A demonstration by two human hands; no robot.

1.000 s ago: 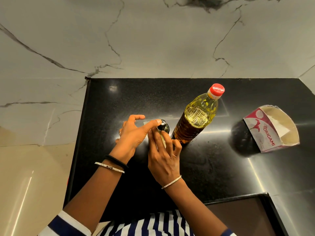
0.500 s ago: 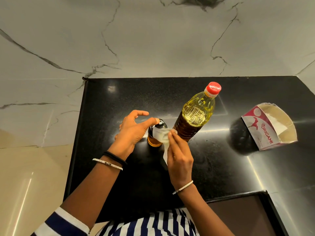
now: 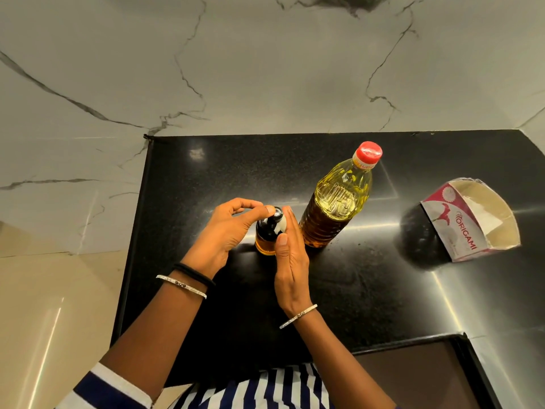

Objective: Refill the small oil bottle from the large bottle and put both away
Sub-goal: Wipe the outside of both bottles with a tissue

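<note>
Looking down past a veined marble wall (image 3: 265, 69) onto a polished black countertop (image 3: 368, 290) filling the lower frame. Finding a large oil bottle (image 3: 336, 208) standing upright at two o'clock from the hands, red cap (image 3: 369, 151) on, yellow oil filling most of it. Spotting an open Origami tissue box (image 3: 469, 222) lying well apart at three o'clock, throwing a dark shadow to its left. Noting the left hand (image 3: 221, 231) extending from seven o'clock, fingers curled, thumb tip and bent forefinger pinching the black top of the small oil bottle (image 3: 267, 234). Noting the right hand (image 3: 290, 261) extending from six o'clock, fingers straight and together along that bottle's right side, thumb lying on its near side, pinching a white tissue (image 3: 281, 227) against the neck. Seeing the small bottle standing upright on the counter between both hands, amber oil showing at its base, with the right hand's fingers lying between it and the large bottle.
</note>
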